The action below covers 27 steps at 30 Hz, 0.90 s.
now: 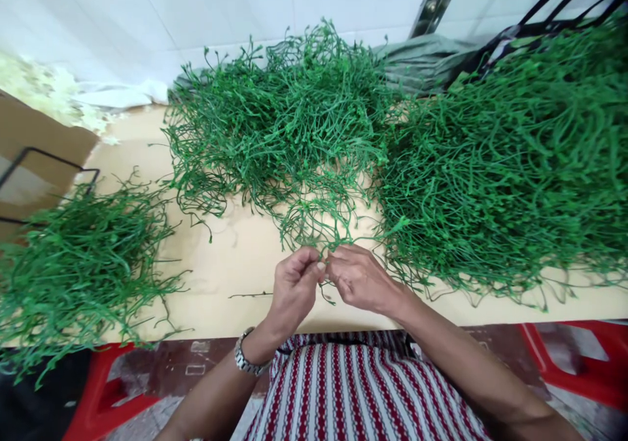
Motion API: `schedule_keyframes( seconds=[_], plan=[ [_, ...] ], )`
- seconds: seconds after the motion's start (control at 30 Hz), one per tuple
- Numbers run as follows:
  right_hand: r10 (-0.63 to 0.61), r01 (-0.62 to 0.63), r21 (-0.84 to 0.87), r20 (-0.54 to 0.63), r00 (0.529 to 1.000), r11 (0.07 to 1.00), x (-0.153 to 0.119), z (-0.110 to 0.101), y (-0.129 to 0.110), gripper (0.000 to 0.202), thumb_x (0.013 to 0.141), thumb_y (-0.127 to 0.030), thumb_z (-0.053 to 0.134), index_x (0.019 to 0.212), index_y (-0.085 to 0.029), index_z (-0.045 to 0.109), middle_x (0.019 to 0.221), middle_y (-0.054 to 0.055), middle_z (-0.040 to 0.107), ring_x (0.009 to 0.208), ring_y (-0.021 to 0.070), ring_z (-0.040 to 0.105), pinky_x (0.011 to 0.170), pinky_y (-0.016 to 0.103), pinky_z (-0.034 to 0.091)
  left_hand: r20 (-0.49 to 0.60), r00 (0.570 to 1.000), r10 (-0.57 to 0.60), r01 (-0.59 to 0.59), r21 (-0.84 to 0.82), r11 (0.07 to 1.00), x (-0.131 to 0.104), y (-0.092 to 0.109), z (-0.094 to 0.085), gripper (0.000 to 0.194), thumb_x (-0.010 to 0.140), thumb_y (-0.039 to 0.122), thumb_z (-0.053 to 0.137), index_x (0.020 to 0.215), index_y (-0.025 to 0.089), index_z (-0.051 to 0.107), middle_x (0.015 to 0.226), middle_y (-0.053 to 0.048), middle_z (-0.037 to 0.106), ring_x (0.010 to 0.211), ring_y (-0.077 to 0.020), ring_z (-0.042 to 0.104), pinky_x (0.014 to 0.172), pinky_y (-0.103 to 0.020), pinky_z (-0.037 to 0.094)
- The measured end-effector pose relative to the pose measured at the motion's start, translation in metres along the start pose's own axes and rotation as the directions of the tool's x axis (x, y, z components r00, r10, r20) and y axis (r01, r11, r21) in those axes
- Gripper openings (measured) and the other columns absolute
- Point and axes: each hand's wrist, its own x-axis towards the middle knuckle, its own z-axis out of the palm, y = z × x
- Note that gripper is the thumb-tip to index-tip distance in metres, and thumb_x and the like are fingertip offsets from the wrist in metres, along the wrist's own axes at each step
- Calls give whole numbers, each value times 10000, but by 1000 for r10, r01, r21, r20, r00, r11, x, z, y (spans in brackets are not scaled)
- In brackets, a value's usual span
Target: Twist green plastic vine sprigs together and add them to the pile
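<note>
Green plastic stem (328, 255) is pinched between fingers of left hand (294, 284) and right hand (360, 277) above the table (235, 258).

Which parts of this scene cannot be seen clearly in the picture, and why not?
- Head view: what the left hand and right hand pinch; the fingertips cover it, only a thin green plastic stem shows.
- Head view: the big right pile of green plastic stems is cut by the right edge.
- Head view: the silver wristwatch face is turned away.
- Head view: the pale flakes at top left are blurred.
</note>
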Motion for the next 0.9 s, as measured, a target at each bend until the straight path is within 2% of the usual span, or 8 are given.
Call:
schedule_keyframes(
  seconds=[0.17,0.3,0.4,0.47,0.57,0.67,0.77,0.9],
  plan=[
    [119,-111,-203,25,993,973,-5,9,-4,200,688,-39,421,633,-154,575,589,45,531,597,164,444,613,286,342,-9,994,105,-103,155,983,3,-8,4,183,719,135,492,544,157,441,521,40,393,522,-86,361,508,-220,303],
    [193,-181,-209,43,980,961,-3,11,-5,180,704,-47,446,636,-151,575,627,49,544,606,165,460,626,291,351,-43,990,131,-122,179,976,7,-11,5,192,708,111,504,531,150,440,509,46,376,507,-74,338,490,-209,279],
    [227,-221,-106,53,972,970,0,4,-3,182,762,-68,443,650,-153,558,637,27,517,625,145,462,611,258,356,-48,998,39,-42,-65,997,10,-9,4,137,710,156,550,608,157,460,504,49,450,433,-55,303,430,-198,241],
    [252,-254,17,70,965,967,3,-2,-2,205,826,-116,430,654,-151,537,635,11,483,621,125,451,575,230,347,-25,1000,-12,5,-274,962,11,-6,2,122,709,191,582,692,170,463,562,39,533,386,-40,279,395,-192,212],
    [254,-260,149,56,966,954,6,-11,-3,221,878,-182,417,698,-145,540,648,5,460,624,112,439,561,216,340,8,1000,9,-5,-374,928,10,-3,-3,198,658,178,660,770,175,496,722,22,576,411,-25,318,397,-180,225],
    [185,-183,108,-6,983,977,7,-15,-5,198,883,-187,410,772,-140,566,669,15,477,647,123,435,595,231,347,93,996,-8,34,-284,958,8,0,-8,219,646,190,692,807,158,548,641,43,504,436,-25,321,405,-169,225],
    [99,-101,-52,-26,995,994,7,-17,-8,209,869,-167,406,732,-138,561,669,30,486,655,141,424,621,259,339,177,982,-62,90,-155,984,7,6,-12,214,644,251,703,757,140,560,536,62,438,432,-35,316,409,-171,230],
    [42,-39,-268,7,999,963,5,-21,-12,223,856,-149,407,675,-150,538,647,32,474,637,155,401,612,286,302,268,959,-95,58,142,988,10,20,-19,221,654,303,687,644,118,567,544,36,458,507,-67,376,487,-196,302]
  ],
)
